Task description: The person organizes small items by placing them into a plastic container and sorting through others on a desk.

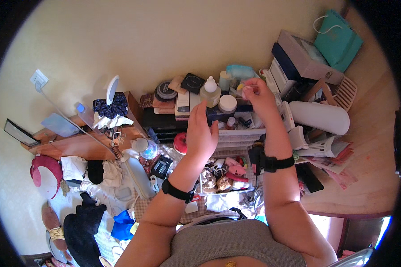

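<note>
My left hand point(202, 132) is raised in front of the far shelf of cosmetics, fingers stretched upward and thumb apart, holding nothing. Just beyond its fingertips stands a pale dropper bottle point(210, 94) with a white rubber bulb. Beside the bottle sits a round white-lidded jar point(227, 103). My right hand point(259, 96) is at the shelf's right part, thumb and fingers pinched together. What lies in the pinch is too small to make out; something yellowish shows beside the fingertips. A light-blue soft pack point(242, 71) is behind that hand.
Below the shelf, a clear box point(227, 178) holds hair clips and small ornaments. Grey boxes point(305, 55) and a teal paper bag point(338, 41) are stacked at right, above a white cylinder point(320, 118). A white round mirror point(112, 90) and a water bottle point(148, 149) stand left.
</note>
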The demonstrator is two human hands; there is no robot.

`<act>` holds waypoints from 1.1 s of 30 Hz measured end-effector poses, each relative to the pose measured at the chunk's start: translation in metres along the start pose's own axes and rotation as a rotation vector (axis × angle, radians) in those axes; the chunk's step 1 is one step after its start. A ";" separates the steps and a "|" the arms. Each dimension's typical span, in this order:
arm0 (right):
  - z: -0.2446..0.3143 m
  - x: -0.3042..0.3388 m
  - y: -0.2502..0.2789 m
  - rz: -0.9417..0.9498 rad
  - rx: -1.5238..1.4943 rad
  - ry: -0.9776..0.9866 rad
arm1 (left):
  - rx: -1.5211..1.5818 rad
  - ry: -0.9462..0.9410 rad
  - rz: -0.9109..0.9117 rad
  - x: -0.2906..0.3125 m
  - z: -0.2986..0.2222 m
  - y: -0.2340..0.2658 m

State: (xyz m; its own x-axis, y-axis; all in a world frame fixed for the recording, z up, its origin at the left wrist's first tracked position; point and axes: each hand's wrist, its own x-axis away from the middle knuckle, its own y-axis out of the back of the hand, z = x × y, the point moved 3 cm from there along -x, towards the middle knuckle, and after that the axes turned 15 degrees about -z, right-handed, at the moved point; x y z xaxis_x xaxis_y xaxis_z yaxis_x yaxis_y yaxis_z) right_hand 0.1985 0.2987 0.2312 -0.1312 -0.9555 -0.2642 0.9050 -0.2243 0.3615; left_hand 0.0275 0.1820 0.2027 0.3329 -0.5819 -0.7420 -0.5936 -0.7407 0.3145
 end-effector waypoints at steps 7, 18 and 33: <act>0.022 0.021 0.005 0.059 -0.629 -0.222 | 0.049 -0.025 -0.041 -0.005 -0.003 0.011; 0.047 0.014 -0.023 -0.026 0.230 0.380 | -0.046 0.071 -0.004 -0.010 0.011 -0.012; 0.014 0.027 -0.036 -0.053 0.239 0.439 | 0.011 0.106 0.019 -0.007 0.018 -0.026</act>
State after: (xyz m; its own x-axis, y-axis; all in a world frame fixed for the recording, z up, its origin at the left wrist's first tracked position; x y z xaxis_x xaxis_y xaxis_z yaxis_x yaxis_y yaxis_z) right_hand 0.1565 0.2779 0.2231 0.0546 -0.7823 -0.6205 0.7770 -0.3571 0.5185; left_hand 0.0269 0.2113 0.1893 0.3968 -0.6282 -0.6693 -0.6081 -0.7261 0.3210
